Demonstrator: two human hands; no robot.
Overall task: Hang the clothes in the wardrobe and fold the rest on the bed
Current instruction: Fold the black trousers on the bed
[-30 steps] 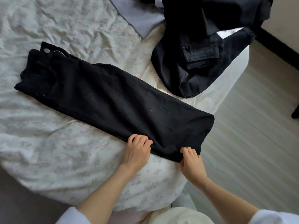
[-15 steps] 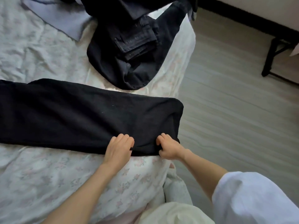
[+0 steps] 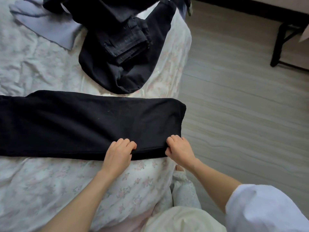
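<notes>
Fingers [image 3: 127, 143] curled, both my left hand [image 3: 119, 152] and right hand [image 3: 179, 149] pinch the near hem of black trousers [image 3: 80, 121] halved lengthwise across the bed [image 3: 50, 178]; I judge folding barely begun, dark clothes [image 3: 123, 52] heaped behind awaiting.

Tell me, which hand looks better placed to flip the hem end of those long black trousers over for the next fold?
Probably the right hand: it grips the long black trousers at the hem corner by the bed's edge. The left hand grips the near edge further in.
</notes>
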